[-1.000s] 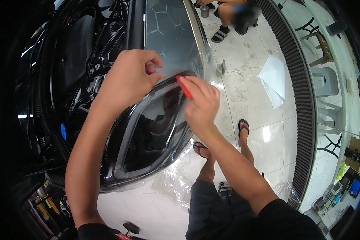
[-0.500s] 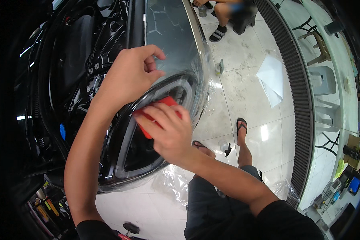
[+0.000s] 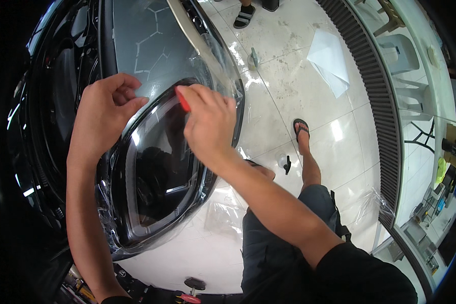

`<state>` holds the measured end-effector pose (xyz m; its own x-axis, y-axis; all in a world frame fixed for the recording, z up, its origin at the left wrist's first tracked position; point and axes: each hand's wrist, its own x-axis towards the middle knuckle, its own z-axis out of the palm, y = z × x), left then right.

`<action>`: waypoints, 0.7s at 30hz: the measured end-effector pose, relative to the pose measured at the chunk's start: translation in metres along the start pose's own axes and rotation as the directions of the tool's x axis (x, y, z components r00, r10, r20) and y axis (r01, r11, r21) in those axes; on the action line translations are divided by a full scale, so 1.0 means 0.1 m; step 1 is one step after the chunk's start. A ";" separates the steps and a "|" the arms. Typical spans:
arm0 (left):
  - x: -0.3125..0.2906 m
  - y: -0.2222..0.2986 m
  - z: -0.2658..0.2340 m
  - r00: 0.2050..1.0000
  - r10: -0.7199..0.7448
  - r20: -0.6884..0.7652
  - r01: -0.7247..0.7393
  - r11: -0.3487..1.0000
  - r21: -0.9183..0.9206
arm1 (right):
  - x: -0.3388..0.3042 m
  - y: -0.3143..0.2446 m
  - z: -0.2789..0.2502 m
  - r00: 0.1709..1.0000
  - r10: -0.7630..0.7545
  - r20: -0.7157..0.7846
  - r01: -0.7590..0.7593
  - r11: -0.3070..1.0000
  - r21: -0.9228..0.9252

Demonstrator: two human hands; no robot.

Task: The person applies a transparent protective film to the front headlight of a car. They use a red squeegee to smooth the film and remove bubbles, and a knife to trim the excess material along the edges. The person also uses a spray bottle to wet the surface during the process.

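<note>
A glossy black car headlight (image 3: 159, 167) lies below my hands, with clear film (image 3: 207, 66) over it and bunched loosely along its edges. My right hand (image 3: 210, 119) is closed on a red squeegee (image 3: 182, 99), pressed to the far end of the headlight; only the tool's edge shows past the fingers. Above the grey fender panel (image 3: 142, 40), beside the headlight, hovers my left hand (image 3: 106, 104). Its fingers are loosely curled with the thumb apart, and nothing is visible between them.
A spray bottle (image 3: 252, 59) stands on the tiled floor, and another with a black trigger (image 3: 287, 165) is near my feet. A white sheet (image 3: 329, 61) lies at the right. Farther right are grey plastic chairs (image 3: 397, 53). Another person's sandalled foot (image 3: 244, 17) is at the top.
The red squeegee in my right hand has moved from the headlight's middle to its far end, and turned edge-on. My left hand stays curled beside the headlight. The whole view has shifted.
</note>
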<state>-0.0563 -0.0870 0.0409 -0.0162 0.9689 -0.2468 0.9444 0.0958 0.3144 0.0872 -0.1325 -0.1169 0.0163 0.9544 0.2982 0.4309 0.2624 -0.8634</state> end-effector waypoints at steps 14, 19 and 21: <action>0.13 0.02 0.01 0.998 0.046 0.045 -0.051 0.994 0.101 | -0.32 -0.55 -0.17 0.958 -0.128 0.256 0.166 0.978 -0.129; 0.13 0.03 0.01 0.998 0.021 0.054 -0.027 0.992 0.125 | -0.06 -0.20 -0.08 0.980 0.029 0.196 -0.011 0.996 -0.093; 0.11 -0.01 0.02 0.998 0.040 0.046 -0.046 0.990 0.133 | -0.05 -0.30 -0.12 0.975 0.071 0.210 -0.064 0.997 -0.041</action>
<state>-0.0568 -0.0773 0.0367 0.0365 0.9605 -0.2760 0.9794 0.0205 0.2007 0.0854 -0.1472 -0.0876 -0.1432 0.9792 0.1439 0.4657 0.1949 -0.8632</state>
